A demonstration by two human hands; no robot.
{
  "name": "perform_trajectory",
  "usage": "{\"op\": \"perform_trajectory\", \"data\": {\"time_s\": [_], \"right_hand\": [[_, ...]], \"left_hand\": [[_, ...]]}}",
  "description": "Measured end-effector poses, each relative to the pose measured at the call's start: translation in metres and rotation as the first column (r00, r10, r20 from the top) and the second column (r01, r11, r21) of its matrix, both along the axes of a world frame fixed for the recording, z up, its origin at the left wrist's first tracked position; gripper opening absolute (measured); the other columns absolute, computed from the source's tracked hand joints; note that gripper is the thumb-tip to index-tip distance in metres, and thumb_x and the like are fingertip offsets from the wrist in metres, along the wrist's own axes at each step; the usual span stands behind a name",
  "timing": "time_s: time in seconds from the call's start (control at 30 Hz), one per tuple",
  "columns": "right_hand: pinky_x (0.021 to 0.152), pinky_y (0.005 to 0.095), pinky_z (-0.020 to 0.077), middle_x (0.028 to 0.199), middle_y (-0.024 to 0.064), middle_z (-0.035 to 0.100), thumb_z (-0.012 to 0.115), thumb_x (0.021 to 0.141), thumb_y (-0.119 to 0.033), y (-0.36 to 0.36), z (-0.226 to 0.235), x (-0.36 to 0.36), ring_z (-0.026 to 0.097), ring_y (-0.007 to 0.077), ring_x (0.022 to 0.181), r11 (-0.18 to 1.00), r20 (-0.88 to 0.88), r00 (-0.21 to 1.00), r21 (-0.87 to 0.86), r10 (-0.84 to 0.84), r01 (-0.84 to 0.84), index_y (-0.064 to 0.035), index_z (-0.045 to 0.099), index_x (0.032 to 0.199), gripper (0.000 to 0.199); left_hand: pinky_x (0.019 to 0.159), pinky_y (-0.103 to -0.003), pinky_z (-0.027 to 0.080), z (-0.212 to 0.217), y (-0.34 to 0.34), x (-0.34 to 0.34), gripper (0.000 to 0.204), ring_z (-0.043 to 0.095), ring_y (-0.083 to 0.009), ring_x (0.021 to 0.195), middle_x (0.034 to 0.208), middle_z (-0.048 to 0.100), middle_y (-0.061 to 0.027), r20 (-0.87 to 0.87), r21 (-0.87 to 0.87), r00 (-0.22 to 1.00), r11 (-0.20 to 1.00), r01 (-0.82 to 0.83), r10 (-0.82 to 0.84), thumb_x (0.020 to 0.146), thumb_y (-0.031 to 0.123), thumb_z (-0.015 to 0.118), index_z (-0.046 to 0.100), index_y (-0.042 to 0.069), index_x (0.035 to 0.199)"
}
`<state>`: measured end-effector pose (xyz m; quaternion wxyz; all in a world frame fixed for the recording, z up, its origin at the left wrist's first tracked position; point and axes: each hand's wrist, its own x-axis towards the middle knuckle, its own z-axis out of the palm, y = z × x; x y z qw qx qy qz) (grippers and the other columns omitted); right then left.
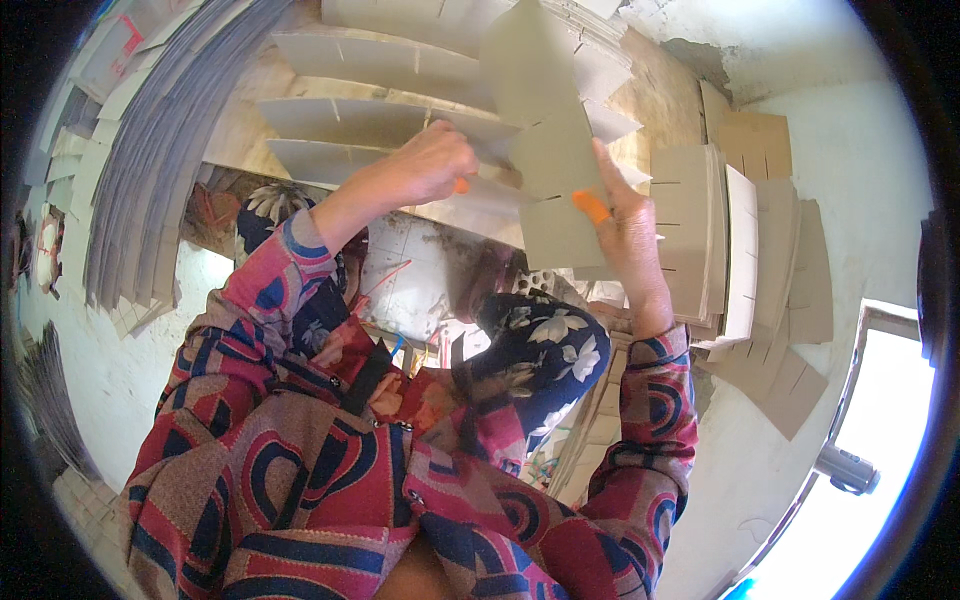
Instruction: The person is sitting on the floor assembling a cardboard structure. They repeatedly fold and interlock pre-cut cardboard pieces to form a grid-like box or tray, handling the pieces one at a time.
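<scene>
My right hand (628, 225) grips a grey cardboard sheet (555, 150) by its right edge. An orange finger cover (591, 207) is on its thumb, which presses on the sheet's face. The sheet stands tilted up, has short slits in it, and its top is blurred. My left hand (430, 165) is closed beside several upright cardboard strips (350, 118), left of the sheet. Its fingers curl inward and a bit of orange shows at the thumb; whatever they hold is hidden. The strips stand in rows on a wooden board (240, 135).
Tall stacks of cardboard (150, 170) lean at the far left. More slit cardboard sheets (690, 230) are piled on the right by the white wall (850, 140). My knees in dark flowered cloth (545, 345) are below the board. A bright doorway (880, 400) is at the lower right.
</scene>
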<state>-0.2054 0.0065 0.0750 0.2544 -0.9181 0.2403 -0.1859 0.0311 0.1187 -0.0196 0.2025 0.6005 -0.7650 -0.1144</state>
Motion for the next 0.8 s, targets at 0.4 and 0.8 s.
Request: {"op": "perform_trajectory", "data": {"time_s": [0.4,0.8], "right_hand": [[0.072,0.0399,0.048,0.089,0.0276,0.06,0.068,0.077,-0.005,-0.01,-0.043,0.032,0.059,0.0429,0.083,0.991,-0.326,0.936,0.033,0.134,-0.13,-0.0028,0.036,0.137,0.068],[0.075,0.0394,0.0489,0.097,0.0106,0.059,0.063,0.083,-0.027,-0.087,-0.045,-0.109,0.055,0.0298,0.096,0.469,-0.009,0.7,-0.748,-0.714,0.469,-0.0106,0.059,0.102,0.026]], "left_hand": [[0.078,-0.04,0.042,-0.005,-0.007,0.004,0.006,0.055,-0.0295,0.075,0.063,0.054,-0.0125,0.047,-0.064,0.999,0.998,-0.008,0.011,0.064,0.005,0.062,0.059,0.006,0.059],[0.095,-0.043,0.04,0.021,0.007,0.0,0.03,0.056,-0.0312,0.082,0.076,0.057,-0.012,-0.163,-0.185,0.986,0.98,-0.071,0.04,0.061,0.02,0.078,0.059,0.001,0.076]]}}
